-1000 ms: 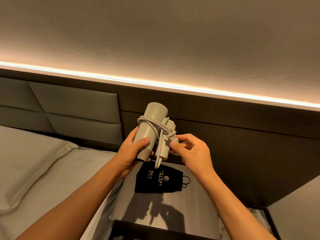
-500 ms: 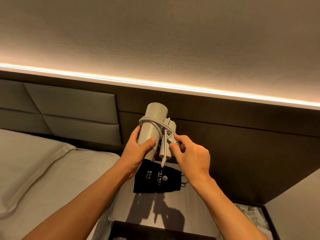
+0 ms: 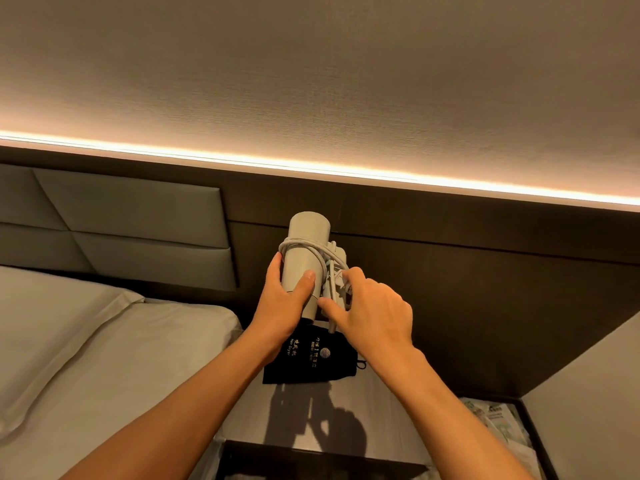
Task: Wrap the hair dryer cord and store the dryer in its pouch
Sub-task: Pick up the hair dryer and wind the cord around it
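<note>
While the left hand [image 3: 284, 306] grips the barrel of the pale hair dryer [image 3: 304, 258], thumb across its front and fingers round the far side, the dryer is held upright in the air above the nightstand [image 3: 377, 410]. The white cord [image 3: 311, 245] is looped round the barrel and over the folded handle beside it. The right hand [image 3: 374, 317] is closed on that cord bundle at the handle, thumb below and fingers on top, so the two hands sit close together, nearly touching. A loose end of cord hangs down between them. Below, the black drawstring pouch [image 3: 311, 362] lies flat on the nightstand, printed side up, just beside the bed [image 3: 121, 358], with the padded headboard [image 3: 131, 220] behind
</note>
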